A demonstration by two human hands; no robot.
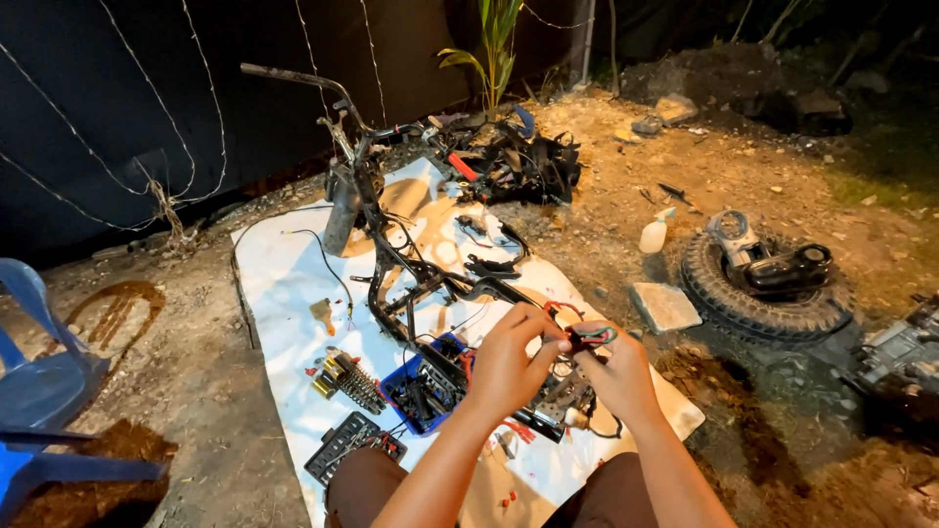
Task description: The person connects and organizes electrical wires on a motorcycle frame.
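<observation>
Centrally, both hands meet above the near edge of a white sheet (284, 284) spread on bare ground. Left hand (509, 364) and right hand (618, 376) are each closed in a pinch on the same small wire bundle (590, 337), red, green and dark strands ending in what looks like a connector; the bundle is held in the air between the fingertips, just above a metal part (559, 406) lying at the sheet's near right corner.

State of work, as judged from the layout: stripping appears well advanced. A bare frame (411, 264) with handlebar lies along the middle of the sheet, toward its far edge, with no wheels or panels on it. Beyond the far right corner sits a heap of dark parts and wiring (518, 161). Off the right edge, on the dirt, a tyre (758, 293) lies flat with a dark component resting on it, a white bottle (653, 235) near it and an engine block (900, 357) farther right. Loose cables trail across the sheet, so the wiring seems the portion not yet sorted.

Containers: a blue tray (423, 386), just left of the hands, holds dark small parts and tools, too tangled to tell apart. A socket case (347, 445) lies open at the near left edge, its sockets in rows. A coil spring (350, 379) lies beside the tray. A blue chair (39, 381) stands well apart on the left.
</observation>
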